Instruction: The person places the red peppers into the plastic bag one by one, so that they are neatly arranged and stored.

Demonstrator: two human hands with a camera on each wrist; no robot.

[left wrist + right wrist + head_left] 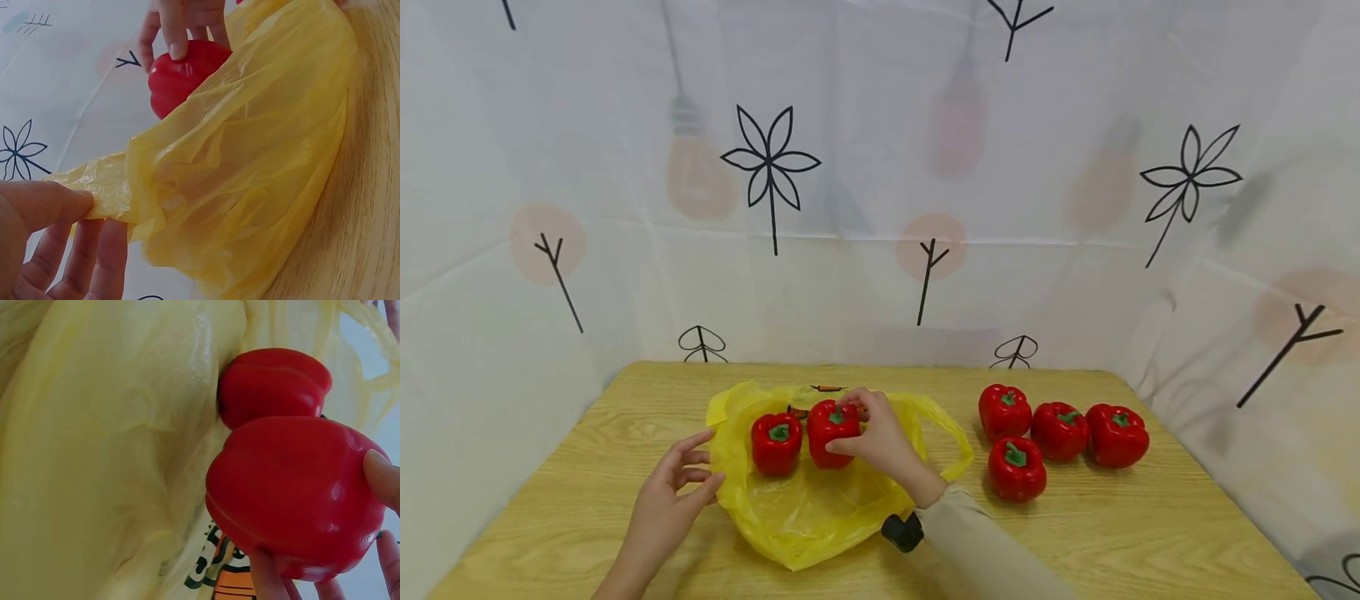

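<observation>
A yellow plastic bag point(793, 533) lies with its mouth spread wide on the table. My left hand point(662, 500) is at its left rim; the left wrist view shows thumb and fingers pinching a strip of the bag point(112, 187). With my right hand point(887, 442) I grip a red bell pepper point(829, 437) with a green stem, over the bag's opening. Thumb and fingertips stand on opposite sides of this held pepper point(294, 487) in the right wrist view. Another red bell pepper point(775, 454) sits inside the bag, just left of it.
Several more red bell peppers point(1060, 432) stand grouped on the right of the wooden table point(1120, 533). One bag handle point(958, 433) loops out toward them. Behind the table hangs a white cloth point(865, 283) with plant drawings.
</observation>
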